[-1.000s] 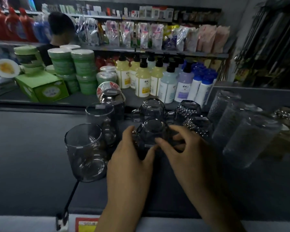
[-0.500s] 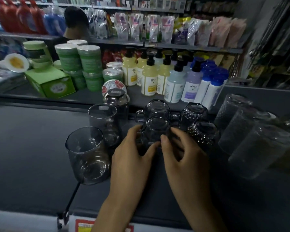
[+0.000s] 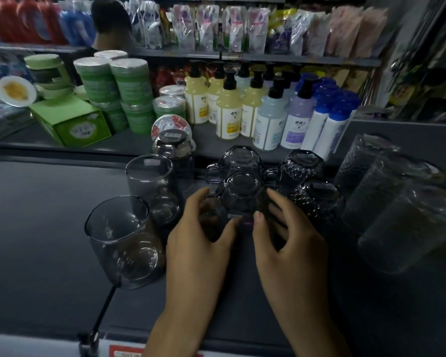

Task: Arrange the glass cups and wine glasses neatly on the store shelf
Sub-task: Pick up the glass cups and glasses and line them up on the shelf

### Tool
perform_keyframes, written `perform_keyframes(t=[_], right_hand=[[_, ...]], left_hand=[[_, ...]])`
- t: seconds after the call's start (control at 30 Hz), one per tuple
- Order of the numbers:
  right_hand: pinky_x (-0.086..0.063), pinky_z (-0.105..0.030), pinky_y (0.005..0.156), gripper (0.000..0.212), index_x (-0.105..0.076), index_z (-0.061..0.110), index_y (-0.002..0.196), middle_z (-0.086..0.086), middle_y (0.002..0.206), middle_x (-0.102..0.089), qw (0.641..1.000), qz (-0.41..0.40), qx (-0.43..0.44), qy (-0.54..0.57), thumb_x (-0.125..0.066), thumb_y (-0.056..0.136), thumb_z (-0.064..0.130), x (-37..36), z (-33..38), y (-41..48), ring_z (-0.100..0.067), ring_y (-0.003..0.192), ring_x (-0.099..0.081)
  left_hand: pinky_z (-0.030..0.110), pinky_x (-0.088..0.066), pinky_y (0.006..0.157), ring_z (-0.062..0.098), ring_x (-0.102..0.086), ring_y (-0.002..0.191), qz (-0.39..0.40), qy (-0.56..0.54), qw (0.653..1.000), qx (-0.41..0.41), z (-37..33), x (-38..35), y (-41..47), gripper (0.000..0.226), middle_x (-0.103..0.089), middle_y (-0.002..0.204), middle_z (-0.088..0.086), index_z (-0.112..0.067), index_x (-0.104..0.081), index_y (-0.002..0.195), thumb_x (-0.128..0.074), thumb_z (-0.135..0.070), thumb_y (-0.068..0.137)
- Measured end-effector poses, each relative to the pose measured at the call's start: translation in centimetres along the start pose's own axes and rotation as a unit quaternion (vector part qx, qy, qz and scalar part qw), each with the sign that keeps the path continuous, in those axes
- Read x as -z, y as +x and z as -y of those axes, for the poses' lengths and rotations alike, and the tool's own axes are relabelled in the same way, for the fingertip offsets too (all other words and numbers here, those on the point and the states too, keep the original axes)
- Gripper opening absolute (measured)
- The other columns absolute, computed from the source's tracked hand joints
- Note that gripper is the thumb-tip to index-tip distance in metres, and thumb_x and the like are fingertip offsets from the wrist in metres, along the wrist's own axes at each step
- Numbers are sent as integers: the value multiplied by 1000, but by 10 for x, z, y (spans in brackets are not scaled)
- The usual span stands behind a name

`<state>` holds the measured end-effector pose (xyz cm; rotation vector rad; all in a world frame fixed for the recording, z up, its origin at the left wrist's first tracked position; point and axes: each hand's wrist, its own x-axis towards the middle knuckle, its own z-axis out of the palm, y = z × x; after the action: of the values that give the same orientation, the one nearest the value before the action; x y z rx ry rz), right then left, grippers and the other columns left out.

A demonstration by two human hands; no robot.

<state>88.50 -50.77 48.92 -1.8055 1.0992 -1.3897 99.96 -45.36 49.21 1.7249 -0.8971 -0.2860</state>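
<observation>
Glass mug [image 3: 238,199], turned upside down on the shelf [image 3: 36,228], is gripped from both sides: the left hand [image 3: 198,243] is curled on its left, the right hand [image 3: 289,243] on its right. Just behind, a second mug [image 3: 238,161] is lined up. Neighbouring tumblers [image 3: 119,243] and textured cups [image 3: 301,166] seem placed already; this row is judged unfinished.

Both forearms run up from six o'clock, the left hand [image 3: 198,243] angled toward one o'clock and the right hand [image 3: 289,243] toward eleven, backs upward, thumbs almost meeting between them, fingers curled round opposite sides of an upturned glass mug [image 3: 242,191].
</observation>
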Motion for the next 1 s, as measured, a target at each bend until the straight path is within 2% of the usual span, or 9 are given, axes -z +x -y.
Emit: perform_keyframes(t=[0.1, 0.23, 0.33, 0.5, 0.57, 0.7, 0.83, 0.9, 1.0], right_hand=[[-57, -42, 98, 39, -65, 24, 134, 10, 129, -68, 999, -39, 11, -8, -60, 95, 25, 4, -1, 1, -9, 119, -67], [-56, -44, 101, 45, -62, 23, 138, 6, 135, -65, 999, -27, 26, -29, -65, 95, 8, 3, -3, 3, -14, 121, -67], [-53, -43, 107, 55, -59, 20, 144, 5, 145, -58, 999, 3, 35, -37, -63, 94, -2, 1, -3, 3, -15, 130, -61], [-28, -15, 120, 65, -48, 24, 154, 8, 163, -41, 995, 75, 32, -65, -56, 97, -6, -1, 0, 3, 3, 149, -33], [-28, -15, 120, 65, -48, 23, 155, 9, 163, -39, 993, 86, 36, -66, -54, 98, -6, -2, -1, 3, 6, 149, -30], [-35, -23, 119, 64, -49, 21, 154, 9, 162, -41, 994, 80, 39, -64, -52, 98, -8, -1, -3, 3, 3, 149, -34], [-34, -21, 119, 65, -49, 21, 154, 8, 161, -41, 994, 84, 38, -66, -53, 97, -8, -1, -2, 2, 1, 148, -35], [-31, -18, 119, 65, -48, 22, 154, 7, 162, -40, 993, 87, 37, -66, -54, 97, -8, -1, -1, 1, 1, 148, -35], [-33, -20, 119, 62, -50, 22, 153, 8, 161, -40, 994, 82, 40, -67, -54, 98, -6, -1, 0, 0, -1, 148, -36]], left_hand=[[2, -47, 82, -13, -66, 95, -32, 11, 999, 0, 0, 2, -4, 59, -69, 103, -28, -41, -56, 130, -86, -27, 82], [30, -58, 93, -2, -68, 101, -32, 19, 999, -22, -4, -1, -7, 59, -68, 112, -19, -40, -56, 129, -85, -23, 82], [36, -56, 98, 2, -67, 111, -6, 44, 998, -38, -6, -4, -6, 65, -64, 124, -18, -43, -53, 138, -83, -27, 82], [42, -55, 99, 9, -68, 116, 20, 64, 997, -39, -9, -6, -4, 73, -66, 130, -14, -50, -43, 148, -79, -46, 84], [42, -57, 97, 10, -68, 114, 19, 55, 998, -38, -9, -7, -4, 73, -69, 128, -13, -53, -41, 146, -79, -47, 84], [41, -58, 95, 8, -69, 111, 14, 45, 998, -35, -8, -7, -2, 71, -69, 119, -19, -54, -44, 143, -80, -46, 83], [34, -58, 93, -5, -69, 98, 37, 42, 998, -35, -3, -5, 0, 71, -59, 90, -49, -51, -48, 145, -82, -40, 84], [31, -57, 92, -10, -67, 96, 40, 41, 998, -41, -1, -5, 0, 70, -54, 93, -58, -50, -49, 144, -82, -40, 84], [32, -57, 95, -9, -65, 106, 32, 28, 998, -46, -1, -7, -1, 68, -60, 102, -48, -51, -48, 142, -81, -42, 84]])
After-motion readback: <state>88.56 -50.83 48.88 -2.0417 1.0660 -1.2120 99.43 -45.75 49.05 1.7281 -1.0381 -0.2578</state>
